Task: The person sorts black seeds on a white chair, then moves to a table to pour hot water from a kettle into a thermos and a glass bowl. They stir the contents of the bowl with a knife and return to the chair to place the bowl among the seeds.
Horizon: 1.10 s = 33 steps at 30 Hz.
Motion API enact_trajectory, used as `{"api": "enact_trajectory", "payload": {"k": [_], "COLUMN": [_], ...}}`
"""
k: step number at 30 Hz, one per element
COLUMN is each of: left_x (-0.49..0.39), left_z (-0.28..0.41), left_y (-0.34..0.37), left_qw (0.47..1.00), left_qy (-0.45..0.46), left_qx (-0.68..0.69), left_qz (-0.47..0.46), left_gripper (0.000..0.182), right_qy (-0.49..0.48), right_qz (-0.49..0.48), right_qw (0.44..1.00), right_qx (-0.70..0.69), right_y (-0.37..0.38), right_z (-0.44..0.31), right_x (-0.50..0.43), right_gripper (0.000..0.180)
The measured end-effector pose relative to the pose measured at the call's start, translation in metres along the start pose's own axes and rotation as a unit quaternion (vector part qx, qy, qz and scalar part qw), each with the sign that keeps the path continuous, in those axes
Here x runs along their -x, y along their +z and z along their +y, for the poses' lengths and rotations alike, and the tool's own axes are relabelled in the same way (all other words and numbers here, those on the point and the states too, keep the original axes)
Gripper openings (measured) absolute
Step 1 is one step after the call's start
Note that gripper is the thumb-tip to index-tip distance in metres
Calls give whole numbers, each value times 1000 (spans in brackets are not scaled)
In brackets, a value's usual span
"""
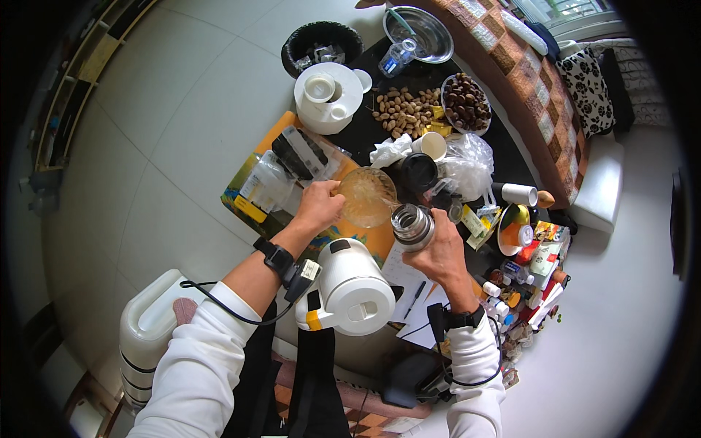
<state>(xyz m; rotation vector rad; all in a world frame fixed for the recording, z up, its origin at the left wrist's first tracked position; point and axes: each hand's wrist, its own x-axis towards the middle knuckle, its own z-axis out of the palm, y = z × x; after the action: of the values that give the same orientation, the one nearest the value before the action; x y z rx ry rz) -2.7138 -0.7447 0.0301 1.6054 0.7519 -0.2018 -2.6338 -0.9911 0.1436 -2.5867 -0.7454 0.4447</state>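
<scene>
My left hand (320,203) pinches the near-left rim of a round clear glass bowl (368,197). Liquid with a rippled surface stands in the bowl. A lidless stainless steel vacuum flask (412,225) is gripped in my right hand (442,253), its mouth tilted towards the bowl's right edge. Between mouth and bowl a thin clear streak shows, apparently liquid pouring. A white electric kettle (353,290) with its lid closed stands below the bowl, between my forearms. Beyond the flask is a black round lid or cup (419,172).
Plastic packs (301,153) lie left of the bowl, near a white lidded container (328,98). Peanuts (405,109), chestnuts (465,103), a paper cup (430,146) and a plastic bag (468,167) crowd the far side. Papers with a pen (415,300) and several small bottles (495,304) are at right.
</scene>
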Motion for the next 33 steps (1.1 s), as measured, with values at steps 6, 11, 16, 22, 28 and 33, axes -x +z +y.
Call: {"api": "enact_trajectory", "payload": {"k": [6, 11, 16, 22, 28, 33], "left_x": [-8, -8, -12, -16, -16, -15], "left_z": [-22, -32, -43, -51, -49, -46], "left_y": [6, 12, 16, 14, 18, 18], "left_qw": [1000, 999, 999, 996, 996, 996], "left_qy": [-15, -32, -44, -68, -72, -77], "left_qx": [7, 17, 23, 50, 57, 46], "left_qz": [-8, 8, 15, 4, 11, 11], "left_gripper": [37, 47, 48, 48, 50, 53], "right_qy": [1, 15, 11, 26, 37, 44], "right_qz": [0, -16, -20, -30, -42, -52], "right_qw": [1000, 1000, 1000, 999, 998, 998], "right_qx": [-7, 5, 1, 7, 14, 16], "right_y": [5, 8, 12, 16, 16, 12], "right_z": [2, 3, 5, 7, 6, 2], "right_x": [2, 3, 3, 2, 2, 2], "right_gripper": [65, 67, 67, 73, 77, 79]}}
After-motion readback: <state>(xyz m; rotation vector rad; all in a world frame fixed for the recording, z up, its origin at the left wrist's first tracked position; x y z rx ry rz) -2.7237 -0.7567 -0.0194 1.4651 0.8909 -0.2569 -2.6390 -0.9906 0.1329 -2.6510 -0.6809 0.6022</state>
